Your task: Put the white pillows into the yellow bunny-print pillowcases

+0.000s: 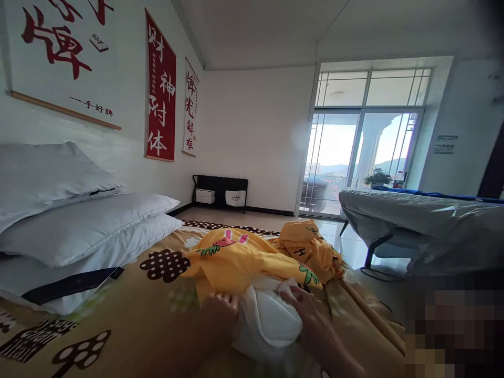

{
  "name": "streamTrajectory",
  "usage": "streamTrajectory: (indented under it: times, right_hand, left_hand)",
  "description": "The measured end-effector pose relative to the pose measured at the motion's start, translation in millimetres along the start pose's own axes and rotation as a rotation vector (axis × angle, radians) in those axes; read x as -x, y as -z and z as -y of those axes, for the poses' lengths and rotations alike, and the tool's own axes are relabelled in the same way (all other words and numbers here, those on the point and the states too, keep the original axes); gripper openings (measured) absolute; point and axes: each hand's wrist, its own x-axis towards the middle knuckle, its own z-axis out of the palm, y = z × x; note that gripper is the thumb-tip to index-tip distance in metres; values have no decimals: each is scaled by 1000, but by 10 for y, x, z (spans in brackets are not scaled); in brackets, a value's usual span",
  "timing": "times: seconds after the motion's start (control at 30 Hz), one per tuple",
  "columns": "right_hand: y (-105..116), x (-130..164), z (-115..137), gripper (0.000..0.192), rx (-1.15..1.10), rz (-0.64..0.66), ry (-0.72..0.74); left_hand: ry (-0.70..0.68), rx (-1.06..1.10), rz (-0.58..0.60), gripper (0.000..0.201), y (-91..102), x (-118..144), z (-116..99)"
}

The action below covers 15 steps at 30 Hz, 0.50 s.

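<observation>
A white pillow (268, 320) lies at the near edge of the bed (129, 320), half inside the open mouth of a yellow cover (232, 262) whose far end is bunched toward the foot. The left hand (220, 310) grips the cover's hem beside the pillow and the right hand (311, 312) holds pillow and hem on the other side, both closed on cloth. This looks like the stuffing step; next the pillow's corners need seating deep inside.

Daylight glares through the balcony door (356, 157), foreground dim, edges warped
</observation>
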Motion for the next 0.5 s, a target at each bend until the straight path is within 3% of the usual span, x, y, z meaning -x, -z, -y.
streamTrajectory:
  times: [0.07, 0.17, 0.3, 0.37, 0.5]
  right_hand:
    - [-214, -68, 101, 42, -22, -146, 31]
    - [-420, -186, 409, 35, -82, -335, 212]
    - [-367, -302, 881, 39, -112, -438, 423]
    - [-274, -330, 1064, 38, -90, -411, 467]
    - [-144, -368, 1311, 31, -99, -411, 517]
  left_hand:
    - [-71, -4, -14, 25, 112, -131, -81]
    - [-192, -23, -97, 28, 285, -344, -153]
    - [-317, -75, -152, 28, 387, -525, -14]
    - [-267, -77, -145, 32, 366, -559, 137]
    - [-42, -91, -112, 27, 254, -605, 337]
